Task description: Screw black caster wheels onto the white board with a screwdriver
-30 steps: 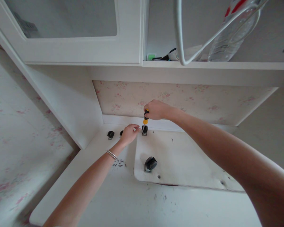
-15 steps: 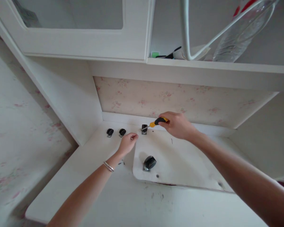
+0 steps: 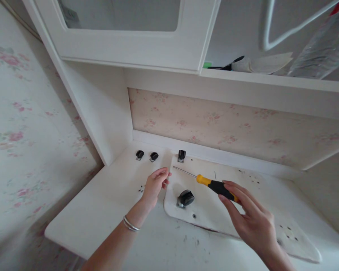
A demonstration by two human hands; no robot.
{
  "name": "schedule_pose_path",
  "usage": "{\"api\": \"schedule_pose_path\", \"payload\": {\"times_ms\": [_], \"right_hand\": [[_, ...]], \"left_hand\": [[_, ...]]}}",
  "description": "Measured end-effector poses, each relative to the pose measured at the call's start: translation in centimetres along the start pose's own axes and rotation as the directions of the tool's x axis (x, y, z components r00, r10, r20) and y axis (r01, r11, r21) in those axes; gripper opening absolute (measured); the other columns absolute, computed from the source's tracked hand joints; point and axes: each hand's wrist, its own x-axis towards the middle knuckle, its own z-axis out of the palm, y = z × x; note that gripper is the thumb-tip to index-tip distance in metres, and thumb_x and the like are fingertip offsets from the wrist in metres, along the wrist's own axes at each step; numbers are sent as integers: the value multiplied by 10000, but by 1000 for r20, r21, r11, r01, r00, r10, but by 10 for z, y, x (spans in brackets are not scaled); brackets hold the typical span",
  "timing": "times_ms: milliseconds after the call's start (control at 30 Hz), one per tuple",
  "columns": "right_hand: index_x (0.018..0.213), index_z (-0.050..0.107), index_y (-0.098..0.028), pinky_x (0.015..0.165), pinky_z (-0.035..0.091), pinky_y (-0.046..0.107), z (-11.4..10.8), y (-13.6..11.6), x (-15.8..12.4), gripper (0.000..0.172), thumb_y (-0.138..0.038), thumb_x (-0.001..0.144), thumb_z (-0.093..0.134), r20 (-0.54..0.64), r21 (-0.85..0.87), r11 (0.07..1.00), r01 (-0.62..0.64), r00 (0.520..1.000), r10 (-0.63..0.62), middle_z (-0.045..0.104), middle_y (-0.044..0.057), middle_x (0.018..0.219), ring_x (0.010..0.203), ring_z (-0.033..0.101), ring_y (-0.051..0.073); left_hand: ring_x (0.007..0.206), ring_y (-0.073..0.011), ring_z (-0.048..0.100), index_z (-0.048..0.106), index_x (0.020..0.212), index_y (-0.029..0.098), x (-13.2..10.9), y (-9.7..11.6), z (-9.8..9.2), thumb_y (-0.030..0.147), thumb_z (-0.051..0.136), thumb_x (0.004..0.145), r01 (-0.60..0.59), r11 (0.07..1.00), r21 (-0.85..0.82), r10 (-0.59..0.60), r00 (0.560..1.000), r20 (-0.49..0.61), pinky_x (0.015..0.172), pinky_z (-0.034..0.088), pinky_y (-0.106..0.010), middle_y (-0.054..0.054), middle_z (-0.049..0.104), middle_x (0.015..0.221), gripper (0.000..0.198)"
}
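My right hand is wrapped round the handle of a yellow-and-black screwdriver. The shaft points left, its tip just beside the fingers of my left hand. Those fingers are curled together, and whatever they may hold is too small to make out. Under both hands lies a white board with rounded corners. At its left end, a black caster wheel sits at the back corner and another caster at the front corner. Small dark screws lie left of the board.
Two more casters, one left of the other, rest on the white desktop. A thin dark piece lies on the board. Overhead hang a glass-fronted cabinet and an open shelf holding a plastic bottle.
My right hand has drawn the screwdriver away from the back caster, toward me and to the right. My left hand is slightly lower and nearer the tip. The view has shifted left.
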Motion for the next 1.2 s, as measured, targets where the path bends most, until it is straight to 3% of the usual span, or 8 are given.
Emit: {"api": "schedule_pose_path", "payload": {"times_ms": [167, 367, 533, 967, 1200], "right_hand": [[1174, 637, -209, 797, 613, 287, -5, -8, -13, 372, -101, 823, 693, -29, -40, 997, 61, 998, -62, 706, 75, 1134, 940, 713, 192], [1161, 645, -229, 727, 615, 270, -9, -15, -15, 364, -106, 821, 692, -46, -62, 996, 59, 997, -62, 715, 61, 1124, 888, 725, 188], [1164, 641, -208, 763, 603, 268, -8, -17, -17, 373, -83, 817, 697, -52, -65, 994, 86, 995, -89, 713, 73, 1121, 904, 718, 179], [1170, 636, -196, 796, 593, 266, -10, -17, -19, 389, -57, 812, 697, -39, -68, 992, 110, 993, -113, 712, 76, 1124, 918, 714, 171], [1139, 650, -180, 805, 595, 259, -9, -18, -19, 350, -58, 814, 698, -56, -52, 993, 109, 992, -112, 712, 78, 1117, 906, 715, 164]], "left_hand": [[679, -121, 633, 734, 1044, 164, -8, 1, 7, 352, 750, 738, -7, 999, -54, 8, 1000, 23, 562, 445, -232, -128, 737, 1022, 360], [755, -136, 665, 743, 1048, 192, -17, 1, 14, 348, 785, 722, 29, 983, -183, -20, 998, 54, 660, 497, -256, -117, 736, 1058, 364], [757, -116, 662, 753, 1036, 211, -21, 3, 16, 313, 798, 715, 63, 965, -256, -50, 997, 58, 665, 488, -234, -96, 736, 1061, 340], [755, -134, 684, 752, 1021, 195, -18, 0, 18, 279, 802, 706, 65, 958, -278, -52, 997, 54, 627, 498, -221, -84, 733, 990, 330], [757, -124, 686, 755, 1020, 172, -18, -2, 19, 254, 799, 723, 50, 960, -277, -35, 998, 61, 630, 507, -204, -101, 729, 1065, 310]]}}
